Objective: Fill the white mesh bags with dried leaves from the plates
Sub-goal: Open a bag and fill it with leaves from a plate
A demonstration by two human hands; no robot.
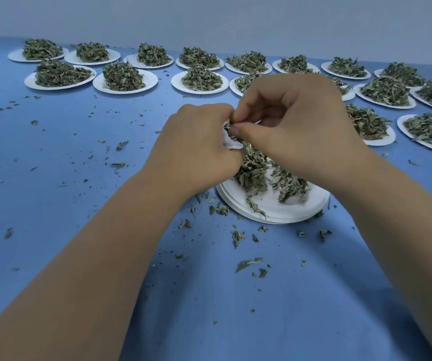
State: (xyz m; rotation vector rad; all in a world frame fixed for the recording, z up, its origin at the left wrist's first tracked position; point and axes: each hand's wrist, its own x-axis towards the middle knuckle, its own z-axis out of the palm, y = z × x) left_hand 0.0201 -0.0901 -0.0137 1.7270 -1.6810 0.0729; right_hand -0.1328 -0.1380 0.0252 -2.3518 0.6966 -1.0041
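Observation:
My left hand (pixel 196 144) is closed around a small white mesh bag (pixel 231 144), mostly hidden inside the fist. My right hand (pixel 295 126) pinches dried leaves between thumb and fingers right at the bag's mouth. Both hands hover over a stack of white paper plates (pixel 274 207) near the table's middle. On the top plate lies a thin pile of dried green leaves (pixel 259 173). Some leaves hang down from the bag toward that pile.
Two rows of white plates heaped with dried leaves (pixel 123 78) run along the far side of the blue table (pixel 79 152), with more plates at the right (pixel 431 130). Leaf crumbs (pixel 248 264) are scattered over the table around the stack.

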